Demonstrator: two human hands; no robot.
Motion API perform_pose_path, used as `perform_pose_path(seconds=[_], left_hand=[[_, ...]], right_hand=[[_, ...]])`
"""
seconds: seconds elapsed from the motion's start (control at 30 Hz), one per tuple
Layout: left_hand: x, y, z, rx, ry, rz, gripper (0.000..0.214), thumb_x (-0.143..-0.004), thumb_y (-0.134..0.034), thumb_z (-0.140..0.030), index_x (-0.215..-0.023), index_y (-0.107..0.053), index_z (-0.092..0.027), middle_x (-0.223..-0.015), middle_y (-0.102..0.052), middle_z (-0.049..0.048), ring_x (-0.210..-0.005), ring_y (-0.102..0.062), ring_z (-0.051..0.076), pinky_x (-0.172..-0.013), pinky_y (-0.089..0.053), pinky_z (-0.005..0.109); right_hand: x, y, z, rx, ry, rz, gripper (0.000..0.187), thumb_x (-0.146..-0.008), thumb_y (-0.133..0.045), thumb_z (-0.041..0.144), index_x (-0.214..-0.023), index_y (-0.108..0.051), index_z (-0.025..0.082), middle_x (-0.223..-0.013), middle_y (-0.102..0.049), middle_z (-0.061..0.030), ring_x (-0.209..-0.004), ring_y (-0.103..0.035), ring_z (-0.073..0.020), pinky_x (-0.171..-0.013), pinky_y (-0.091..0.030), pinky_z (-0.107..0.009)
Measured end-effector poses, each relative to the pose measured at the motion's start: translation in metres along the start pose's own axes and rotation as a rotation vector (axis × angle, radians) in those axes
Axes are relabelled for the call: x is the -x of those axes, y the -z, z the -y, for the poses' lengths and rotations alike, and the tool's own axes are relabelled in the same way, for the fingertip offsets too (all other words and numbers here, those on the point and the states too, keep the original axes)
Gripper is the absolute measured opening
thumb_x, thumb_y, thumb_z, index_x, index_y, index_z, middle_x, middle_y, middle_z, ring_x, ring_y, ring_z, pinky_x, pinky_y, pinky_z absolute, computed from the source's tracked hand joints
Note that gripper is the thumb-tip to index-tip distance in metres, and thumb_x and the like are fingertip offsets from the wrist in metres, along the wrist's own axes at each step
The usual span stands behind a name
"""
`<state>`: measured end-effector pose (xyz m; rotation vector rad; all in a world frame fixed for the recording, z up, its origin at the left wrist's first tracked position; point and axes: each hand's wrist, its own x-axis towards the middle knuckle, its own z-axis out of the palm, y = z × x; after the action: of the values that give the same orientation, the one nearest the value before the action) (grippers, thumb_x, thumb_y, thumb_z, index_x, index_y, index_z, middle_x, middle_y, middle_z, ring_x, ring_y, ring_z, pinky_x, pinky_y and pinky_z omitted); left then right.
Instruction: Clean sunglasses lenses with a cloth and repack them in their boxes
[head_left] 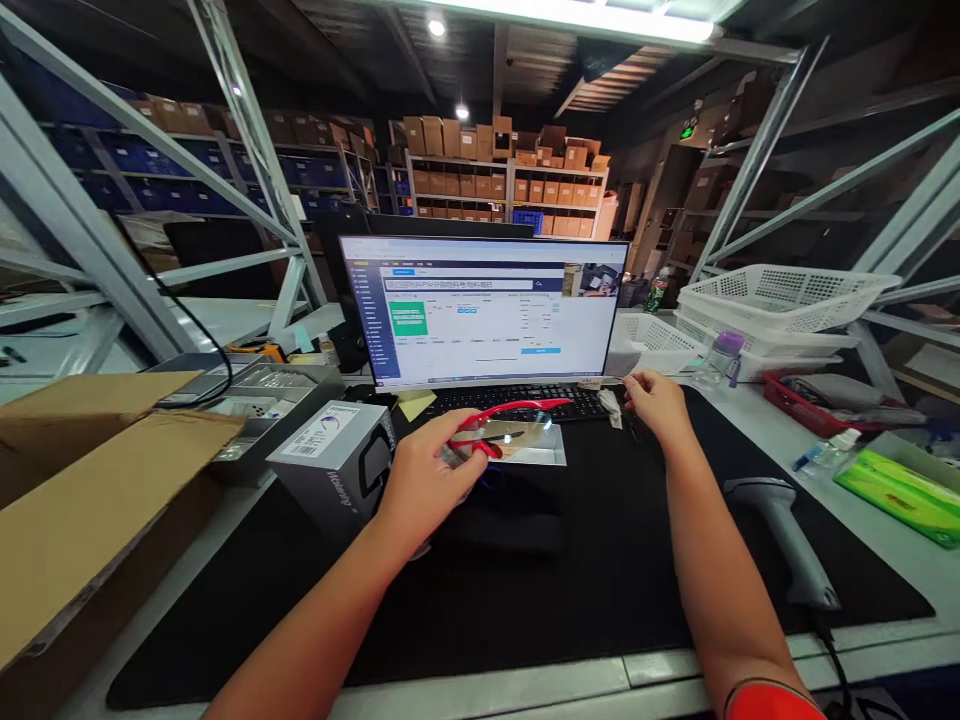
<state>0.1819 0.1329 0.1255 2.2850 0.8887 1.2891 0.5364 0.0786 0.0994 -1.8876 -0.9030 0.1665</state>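
Observation:
My left hand (431,470) is closed on a pair of red-framed glasses (517,408), holding them above the mat with the clear lens facing away. A white card or leaflet (551,447) lies behind them, and a soft black pouch (502,520) rests below. Just left of that hand stands a grey box (334,465) with a white label and a glasses drawing. My right hand (660,405) is pinched at the right end of the black keyboard (577,402), close to a crumpled white scrap (611,405). What its fingertips hold is too small to make out.
A monitor (487,320) stands behind the keyboard. An open cardboard box (97,500) is at the left. On the right are a barcode scanner (787,540), white baskets (784,300), a red tray (825,400), a small bottle (825,450) and a green tissue pack (900,495).

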Motion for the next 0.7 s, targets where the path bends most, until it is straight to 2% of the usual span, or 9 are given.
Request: perform_pose_path(seconds=[0.07,0.13,0.27,0.4,0.5,0.6,0.7], left_hand=[[0.0,0.001,0.0,-0.033,-0.041,-0.042,0.033,-0.078,-0.063,-0.027,-0.108,-0.076,-0.022,-0.104,-0.079,0.0009,-0.093,-0.074,0.02,-0.086,-0.059,0.027],[0.001,0.001,0.001,-0.073,-0.103,-0.082,0.031,-0.08,-0.063,-0.028,-0.108,-0.076,-0.022,-0.106,-0.079,0.0014,-0.096,-0.074,0.021,-0.09,-0.059,0.029],[0.003,0.003,0.002,-0.153,-0.192,-0.158,0.029,-0.085,-0.063,-0.027,-0.111,-0.074,-0.025,-0.11,-0.078,0.0004,-0.101,-0.074,0.021,-0.095,-0.057,0.03],[0.005,0.003,0.003,-0.177,-0.143,-0.205,0.029,-0.083,-0.063,-0.028,-0.11,-0.073,-0.022,-0.102,-0.079,0.0007,-0.091,-0.075,0.021,-0.087,-0.059,0.03],[0.006,0.0,0.002,-0.167,-0.101,-0.191,0.03,-0.082,-0.063,-0.03,-0.109,-0.073,-0.022,-0.101,-0.079,0.0008,-0.089,-0.075,0.021,-0.085,-0.059,0.031],[0.005,-0.001,0.001,-0.154,-0.084,-0.165,0.03,-0.082,-0.062,-0.031,-0.109,-0.072,-0.022,-0.103,-0.079,0.0011,-0.093,-0.075,0.022,-0.09,-0.058,0.032],[0.004,-0.001,0.001,-0.128,-0.048,-0.161,0.032,-0.082,-0.062,-0.032,-0.11,-0.072,-0.023,-0.104,-0.079,0.0008,-0.096,-0.074,0.022,-0.092,-0.057,0.032]], right_hand=[[-0.02,-0.007,-0.028,-0.016,-0.159,0.026,0.019,-0.098,-0.062,0.031,-0.094,-0.068,0.014,-0.079,-0.068,-0.0014,-0.067,-0.064,-0.0133,-0.069,-0.051,-0.029],[-0.032,-0.017,-0.053,-0.059,-0.292,0.074,0.022,-0.098,-0.063,0.035,-0.102,-0.067,0.013,-0.09,-0.069,-0.0025,-0.074,-0.065,-0.0134,-0.07,-0.056,-0.03],[-0.042,-0.042,-0.086,-0.169,-0.43,0.115,0.029,-0.098,-0.064,0.036,-0.118,-0.064,0.015,-0.112,-0.068,-0.007,-0.093,-0.068,-0.0181,-0.08,-0.06,-0.037],[-0.045,-0.063,-0.098,-0.303,-0.434,0.123,0.03,-0.098,-0.065,0.035,-0.12,-0.064,0.015,-0.117,-0.067,-0.0079,-0.098,-0.068,-0.0196,-0.083,-0.06,-0.039],[-0.045,-0.073,-0.101,-0.404,-0.396,0.071,0.03,-0.097,-0.066,0.034,-0.12,-0.064,0.015,-0.118,-0.067,-0.0078,-0.098,-0.068,-0.0199,-0.083,-0.06,-0.038],[-0.046,-0.072,-0.1,-0.504,-0.341,-0.026,0.029,-0.097,-0.066,0.033,-0.119,-0.064,0.015,-0.118,-0.067,-0.0076,-0.098,-0.067,-0.0198,-0.082,-0.06,-0.038],[-0.049,-0.06,-0.091,-0.635,-0.27,-0.113,0.026,-0.098,-0.065,0.032,-0.116,-0.064,0.015,-0.111,-0.067,-0.0063,-0.091,-0.067,-0.017,-0.076,-0.06,-0.034]])
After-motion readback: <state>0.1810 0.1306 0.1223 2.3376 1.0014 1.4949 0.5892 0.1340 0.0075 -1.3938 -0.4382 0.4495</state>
